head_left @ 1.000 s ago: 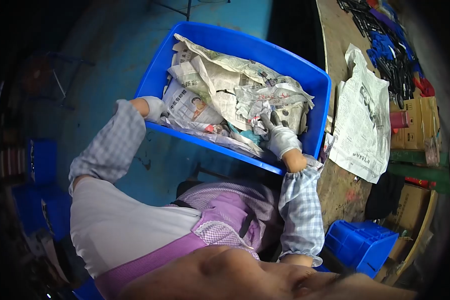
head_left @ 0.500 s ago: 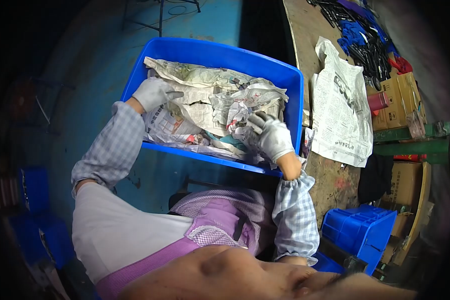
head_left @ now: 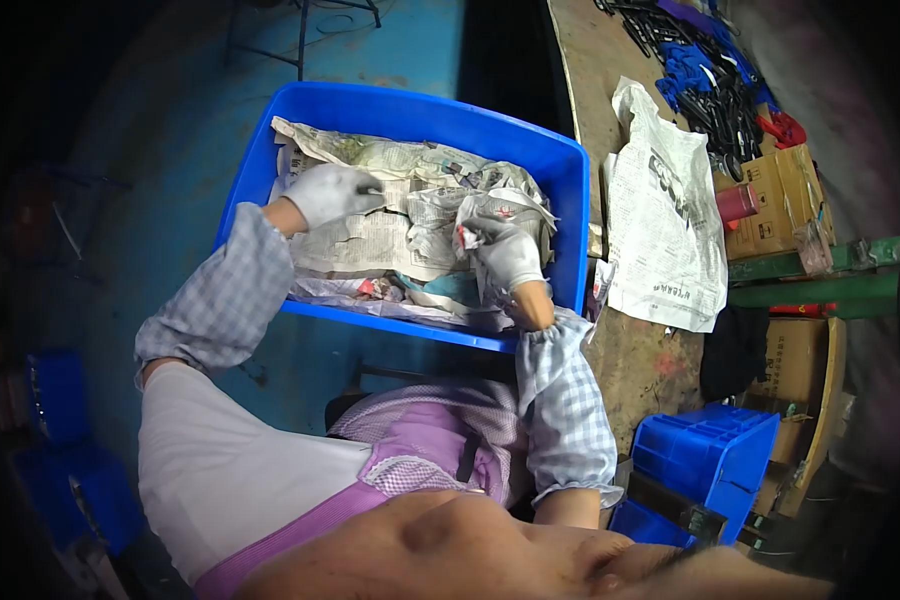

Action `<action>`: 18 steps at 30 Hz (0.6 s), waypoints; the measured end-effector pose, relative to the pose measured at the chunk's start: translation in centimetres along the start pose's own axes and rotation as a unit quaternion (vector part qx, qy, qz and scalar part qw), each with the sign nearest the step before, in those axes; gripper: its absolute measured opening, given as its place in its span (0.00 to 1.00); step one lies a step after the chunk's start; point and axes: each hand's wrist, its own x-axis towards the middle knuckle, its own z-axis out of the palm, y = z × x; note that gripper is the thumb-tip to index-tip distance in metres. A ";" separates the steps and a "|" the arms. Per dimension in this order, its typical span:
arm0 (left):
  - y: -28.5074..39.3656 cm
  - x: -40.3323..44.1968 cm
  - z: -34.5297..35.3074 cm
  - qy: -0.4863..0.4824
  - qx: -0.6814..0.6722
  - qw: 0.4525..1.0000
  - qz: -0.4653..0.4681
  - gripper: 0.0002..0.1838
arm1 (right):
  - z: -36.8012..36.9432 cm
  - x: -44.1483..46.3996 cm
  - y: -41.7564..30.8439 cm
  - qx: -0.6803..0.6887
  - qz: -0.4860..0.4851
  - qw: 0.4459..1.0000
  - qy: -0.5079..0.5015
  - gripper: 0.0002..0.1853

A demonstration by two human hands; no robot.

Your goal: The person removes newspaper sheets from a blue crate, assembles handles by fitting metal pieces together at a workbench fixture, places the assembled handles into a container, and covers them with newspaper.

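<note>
A blue plastic bin [head_left: 430, 108] holds layers of crumpled newspaper [head_left: 355, 245]. Over the left part of the paper is my left hand [head_left: 332, 196], in a white glove with grey fingertips. Its fingers are curled together, and whether they grip anything is hidden. My right hand [head_left: 511, 256], gloved the same way, is closed on a crumpled piece of newspaper [head_left: 464, 236] with red print in the right part of the bin. Bits of red and teal show among the paper near the bin's front side.
To the right, a worktable [head_left: 660, 365] carries a spread newspaper sheet [head_left: 665, 215], a heap of black and blue items [head_left: 705, 95] and a cardboard box [head_left: 775, 205]. Green bars [head_left: 820, 270] jut in at the right. Another blue bin [head_left: 705, 450] stands at lower right.
My right hand has moved left and up across the paper and now grips a crumpled piece. My left hand has shifted right, with its fingers more curled. The whole view has shifted slightly.
</note>
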 end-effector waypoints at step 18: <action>-3.7 3.4 -0.9 0.090 -0.528 0.820 -0.203 0.29 | 5.4 0.5 -6.8 -0.068 -0.329 0.941 0.046 0.37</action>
